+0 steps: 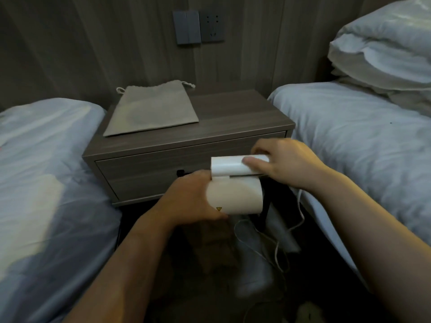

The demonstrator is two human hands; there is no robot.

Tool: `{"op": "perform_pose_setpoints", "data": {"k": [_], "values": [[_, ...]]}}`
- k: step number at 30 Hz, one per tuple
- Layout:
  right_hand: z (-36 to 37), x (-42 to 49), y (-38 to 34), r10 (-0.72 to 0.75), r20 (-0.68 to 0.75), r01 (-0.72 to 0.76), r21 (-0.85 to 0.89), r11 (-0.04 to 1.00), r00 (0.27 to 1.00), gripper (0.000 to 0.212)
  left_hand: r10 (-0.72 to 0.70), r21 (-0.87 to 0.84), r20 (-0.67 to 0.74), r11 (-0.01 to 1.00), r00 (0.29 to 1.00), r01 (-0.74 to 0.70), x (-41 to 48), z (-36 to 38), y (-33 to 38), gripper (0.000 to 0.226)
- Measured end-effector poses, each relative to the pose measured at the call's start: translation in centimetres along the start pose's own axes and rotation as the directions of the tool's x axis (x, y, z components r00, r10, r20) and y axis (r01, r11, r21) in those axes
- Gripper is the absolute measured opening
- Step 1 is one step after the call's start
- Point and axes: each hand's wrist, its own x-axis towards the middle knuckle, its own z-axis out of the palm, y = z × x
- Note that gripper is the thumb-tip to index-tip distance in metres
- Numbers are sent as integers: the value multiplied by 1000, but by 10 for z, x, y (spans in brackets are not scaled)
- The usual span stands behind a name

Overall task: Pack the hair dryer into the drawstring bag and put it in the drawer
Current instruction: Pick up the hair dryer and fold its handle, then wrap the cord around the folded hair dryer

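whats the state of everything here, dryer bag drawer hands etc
dryer: held in both hands, handle folded against the body
cord: loose, hanging down
bag: flat on the nightstand, untouched
drawer: shut
socket: nothing plugged in
left hand: grips the dryer body
right hand: grips the handle

You're in a dim, soft-lit room, light strongest on the pillows upper right, white hair dryer nearly washed out, floor in deep shadow and smeared, straight lines bowing toward your frame edges.
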Motion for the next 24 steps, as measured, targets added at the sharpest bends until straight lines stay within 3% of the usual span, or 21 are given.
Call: {"op": "perform_pose_setpoints", "data": {"k": [3, 5, 8, 10, 15, 18, 20, 22, 24], "values": [[-5, 6, 19, 101, -66, -78, 288, 954, 993, 29, -33, -70, -82, 997, 996, 27, 1, -1, -6, 78], [-6, 11, 31, 129, -94, -67, 489, 869, 987, 14, -60, -142, -90, 989, 994, 46, 3, -3, -8, 74], [-13, 13, 43, 82, -103, 38, 821, 570, 991, 28, -125, -293, -57, 951, 991, 103, 4, -3, -9, 66], [-16, 13, 49, 85, -129, 82, 901, 426, 988, 33, -166, -387, -44, 912, 985, 137, 5, 1, -9, 63], [-6, 16, 47, 364, -215, 16, 877, 480, 906, 20, -183, -582, 78, 789, 980, 194, 5, 4, -6, 50], [11, 13, 39, 442, -178, -3, 925, 380, 879, 21, -128, -750, 179, 624, 976, 219, 3, 5, 1, 55], [24, 12, 32, 425, -134, -13, 945, 326, 895, 23, -94, -832, 234, 496, 968, 249, 3, 10, 6, 73], [32, 10, 22, 427, -118, -60, 923, 380, 897, 24, -84, -882, 264, 382, 961, 276, 3, 15, 8, 93], [37, 7, 16, 383, -194, -86, 793, 603, 903, 25, -91, -922, 252, 279, 964, 267, 5, 15, 9, 95]]}}
